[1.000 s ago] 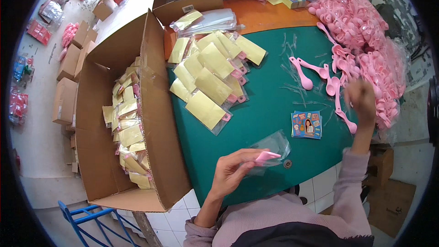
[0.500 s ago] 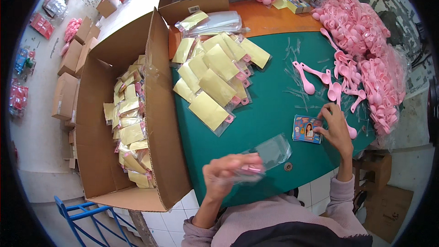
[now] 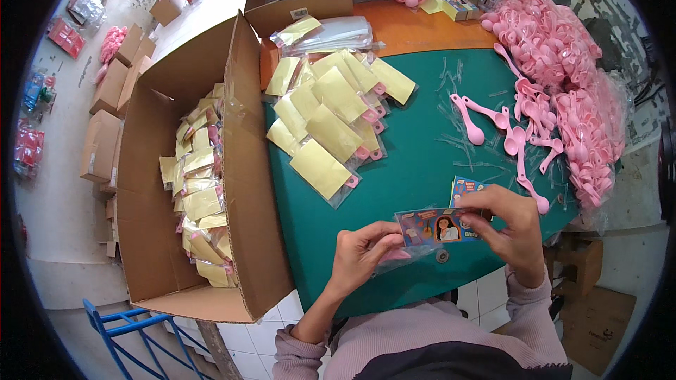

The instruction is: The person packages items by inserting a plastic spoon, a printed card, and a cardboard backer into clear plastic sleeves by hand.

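Observation:
My left hand [image 3: 358, 257] pinches a clear plastic bag [image 3: 417, 257] with a pink plastic piece, likely a spoon, [image 3: 396, 255] showing through it. Between the thumb and fingers of my right hand [image 3: 510, 229] is a printed blue card [image 3: 428, 228] with a picture of a person. The card's left end meets the bag beside my left fingertips; how far it lies inside I cannot tell. Partly hidden behind my right hand, a stack of cards [image 3: 465, 187] rests on the green table top [image 3: 415, 162]. Loose pink spoons [image 3: 470, 127] lie farther back on the right.
Filled bags with yellowish card backs [image 3: 336, 134] lie piled at the table's left. Beside them stands a tall open carton [image 3: 257, 190] holding more such bags. Heaped pink spoons [image 3: 539, 35] in plastic occupy the right edge. A blue metal frame [image 3: 127, 320] stands lower left.
My right hand has lifted a card off the stack and brought it left to the bag. My left hand has moved slightly right, turning the bag toward the card.

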The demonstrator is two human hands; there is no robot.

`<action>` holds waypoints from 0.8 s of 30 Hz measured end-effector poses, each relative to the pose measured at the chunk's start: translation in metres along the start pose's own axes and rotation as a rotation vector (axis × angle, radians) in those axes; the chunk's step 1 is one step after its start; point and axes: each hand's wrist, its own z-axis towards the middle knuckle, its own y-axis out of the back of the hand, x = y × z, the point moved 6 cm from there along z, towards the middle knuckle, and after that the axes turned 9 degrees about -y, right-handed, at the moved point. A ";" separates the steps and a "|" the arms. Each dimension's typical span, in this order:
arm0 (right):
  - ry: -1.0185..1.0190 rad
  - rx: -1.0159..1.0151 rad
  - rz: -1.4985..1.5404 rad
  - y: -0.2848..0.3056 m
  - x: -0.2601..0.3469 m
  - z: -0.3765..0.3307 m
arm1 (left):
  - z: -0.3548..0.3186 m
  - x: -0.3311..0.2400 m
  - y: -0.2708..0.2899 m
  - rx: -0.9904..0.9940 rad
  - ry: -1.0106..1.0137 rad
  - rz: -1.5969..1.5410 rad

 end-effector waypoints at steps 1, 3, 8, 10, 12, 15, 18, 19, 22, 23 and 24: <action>0.073 0.056 -0.138 -0.002 0.007 0.000 | 0.002 -0.005 0.000 0.015 -0.045 0.093; 0.146 0.112 -0.276 -0.005 0.014 -0.001 | 0.003 -0.010 -0.002 0.030 -0.089 0.186; 0.227 0.355 -0.437 -0.022 0.017 -0.003 | 0.005 -0.016 -0.020 0.113 -0.053 0.163; 0.199 0.417 -0.394 -0.031 0.011 -0.002 | 0.005 -0.016 -0.027 0.143 -0.037 0.095; 0.169 0.475 -0.352 -0.041 0.003 -0.001 | 0.005 -0.020 -0.031 0.176 -0.022 0.027; 0.125 0.521 -0.299 -0.059 -0.011 -0.002 | 0.006 -0.031 -0.028 0.187 -0.158 0.330; 0.067 0.308 -0.155 -0.058 -0.021 0.003 | 0.005 -0.030 -0.024 0.143 -0.100 0.433; 0.055 0.418 -0.109 -0.062 -0.028 0.002 | 0.004 -0.027 -0.023 0.148 -0.036 0.438; -0.034 0.493 0.005 -0.058 -0.045 0.003 | 0.002 -0.024 -0.013 0.292 0.020 0.474; -0.110 0.461 0.072 -0.054 -0.053 0.004 | 0.000 -0.023 -0.010 0.430 0.013 0.503; -0.111 0.459 0.072 -0.051 -0.059 0.004 | -0.001 -0.019 -0.002 0.433 0.012 0.503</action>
